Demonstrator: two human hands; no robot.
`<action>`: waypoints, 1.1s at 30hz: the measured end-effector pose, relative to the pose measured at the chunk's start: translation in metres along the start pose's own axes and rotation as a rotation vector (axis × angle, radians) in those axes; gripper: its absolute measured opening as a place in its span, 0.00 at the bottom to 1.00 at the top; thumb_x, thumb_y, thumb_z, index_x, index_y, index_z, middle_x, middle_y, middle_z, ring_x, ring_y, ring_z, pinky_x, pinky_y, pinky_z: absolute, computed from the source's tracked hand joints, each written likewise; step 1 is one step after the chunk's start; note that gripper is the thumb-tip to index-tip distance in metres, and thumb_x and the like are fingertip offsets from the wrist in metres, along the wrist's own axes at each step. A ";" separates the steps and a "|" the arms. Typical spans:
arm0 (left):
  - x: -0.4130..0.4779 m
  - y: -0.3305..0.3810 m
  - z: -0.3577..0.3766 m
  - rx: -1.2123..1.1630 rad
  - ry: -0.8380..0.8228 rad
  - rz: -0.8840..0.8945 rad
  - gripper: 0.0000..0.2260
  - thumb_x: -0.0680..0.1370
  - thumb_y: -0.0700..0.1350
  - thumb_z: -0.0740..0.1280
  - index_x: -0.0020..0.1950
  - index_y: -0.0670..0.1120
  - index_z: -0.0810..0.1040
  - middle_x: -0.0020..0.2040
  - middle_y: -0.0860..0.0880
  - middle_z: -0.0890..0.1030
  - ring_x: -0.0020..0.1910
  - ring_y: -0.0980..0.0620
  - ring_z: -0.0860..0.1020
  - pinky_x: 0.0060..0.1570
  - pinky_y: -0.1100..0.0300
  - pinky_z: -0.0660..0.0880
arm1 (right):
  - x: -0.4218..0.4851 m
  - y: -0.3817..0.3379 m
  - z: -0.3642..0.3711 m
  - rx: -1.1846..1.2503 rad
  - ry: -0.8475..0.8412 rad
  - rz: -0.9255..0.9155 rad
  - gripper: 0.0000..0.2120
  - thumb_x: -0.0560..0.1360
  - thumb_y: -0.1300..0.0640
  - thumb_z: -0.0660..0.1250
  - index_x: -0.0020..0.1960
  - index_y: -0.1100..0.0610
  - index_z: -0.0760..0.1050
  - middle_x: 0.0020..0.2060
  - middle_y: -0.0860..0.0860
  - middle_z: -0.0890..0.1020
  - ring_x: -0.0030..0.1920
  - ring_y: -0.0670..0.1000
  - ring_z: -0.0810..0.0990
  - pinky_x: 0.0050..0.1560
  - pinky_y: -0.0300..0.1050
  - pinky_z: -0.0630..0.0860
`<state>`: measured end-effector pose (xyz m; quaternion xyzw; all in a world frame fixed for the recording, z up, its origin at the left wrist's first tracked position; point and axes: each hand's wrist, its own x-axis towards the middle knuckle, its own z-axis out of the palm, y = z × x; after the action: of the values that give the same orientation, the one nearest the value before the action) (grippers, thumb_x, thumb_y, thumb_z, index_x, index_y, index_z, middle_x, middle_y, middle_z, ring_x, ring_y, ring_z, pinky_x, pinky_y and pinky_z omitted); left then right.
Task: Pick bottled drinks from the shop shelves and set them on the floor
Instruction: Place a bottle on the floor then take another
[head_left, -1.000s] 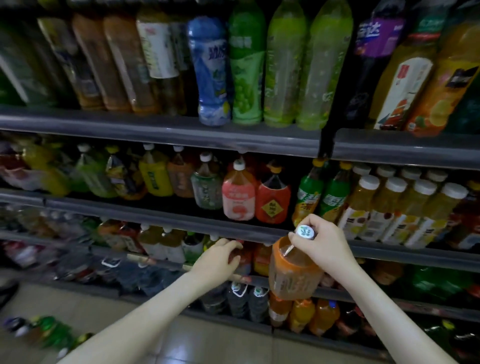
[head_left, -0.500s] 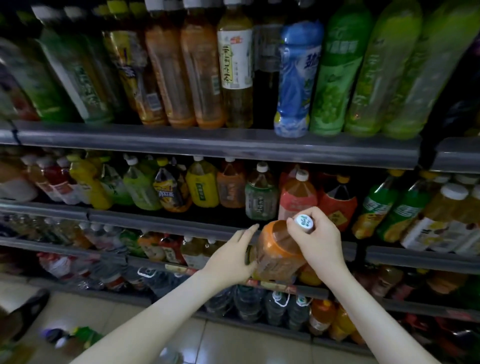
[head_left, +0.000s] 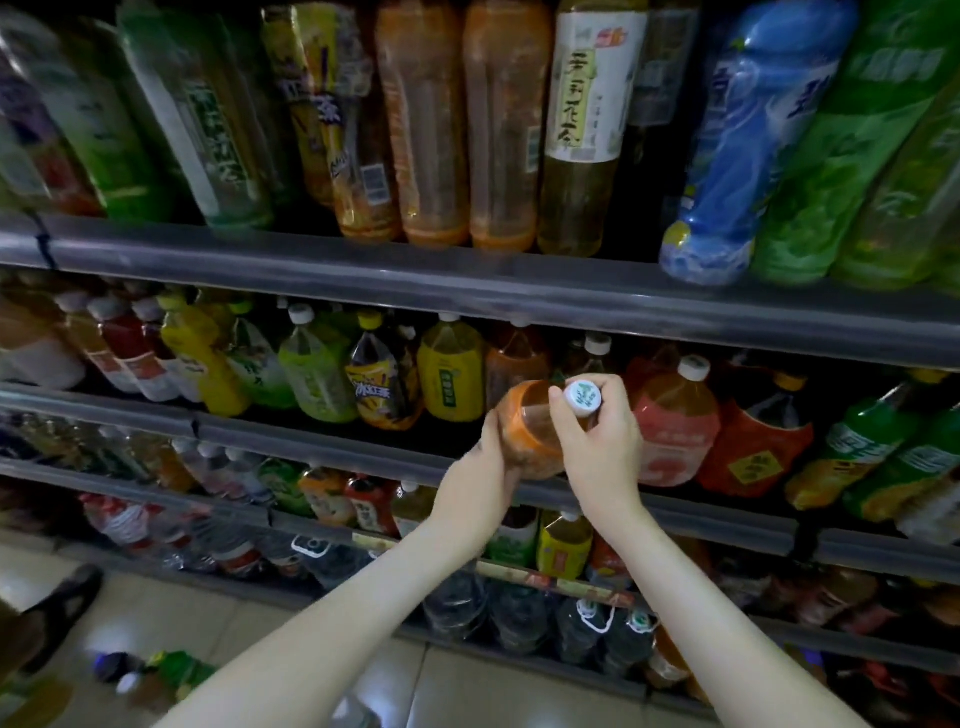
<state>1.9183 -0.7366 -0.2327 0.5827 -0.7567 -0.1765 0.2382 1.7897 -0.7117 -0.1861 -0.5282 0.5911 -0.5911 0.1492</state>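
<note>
The big shelves are full of drinks in rows. Below them is the pale floor, with a few bottles lying on it at the near left. An orange bottle is up in the air, in front of the middle shelf. The left hand wraps round its side. The right hand curls round its neck, just under the white cap.

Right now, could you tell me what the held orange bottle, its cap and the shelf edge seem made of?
The orange bottle looks like clear glossy plastic; the drink shows through. Its cap seems opaque white plastic with green print. The shelf edge is a dull grey strip, metal or plastic; the dim light leaves that open.
</note>
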 end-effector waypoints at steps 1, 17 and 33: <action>0.009 -0.007 -0.001 0.004 -0.009 0.025 0.31 0.80 0.49 0.62 0.77 0.45 0.51 0.58 0.42 0.80 0.50 0.39 0.80 0.42 0.54 0.72 | 0.002 0.002 0.009 -0.005 0.024 0.013 0.06 0.76 0.52 0.68 0.48 0.48 0.71 0.40 0.41 0.77 0.42 0.40 0.76 0.39 0.29 0.69; 0.074 -0.087 -0.017 -0.052 -0.445 0.221 0.24 0.82 0.48 0.60 0.74 0.41 0.58 0.62 0.38 0.76 0.57 0.39 0.78 0.48 0.52 0.75 | 0.058 0.018 0.100 -0.424 -0.103 0.345 0.11 0.78 0.49 0.65 0.55 0.54 0.69 0.46 0.50 0.76 0.49 0.54 0.78 0.44 0.43 0.68; -0.167 -0.361 -0.013 0.037 -0.490 -0.305 0.17 0.81 0.43 0.57 0.71 0.49 0.67 0.64 0.48 0.73 0.56 0.46 0.76 0.50 0.53 0.72 | -0.251 0.102 0.242 -0.481 -0.921 0.472 0.23 0.79 0.60 0.62 0.73 0.52 0.64 0.61 0.53 0.74 0.53 0.51 0.76 0.50 0.43 0.70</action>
<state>2.2482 -0.6682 -0.4444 0.6340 -0.6984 -0.3321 0.0082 2.0378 -0.6680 -0.4486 -0.6041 0.6849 -0.0991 0.3950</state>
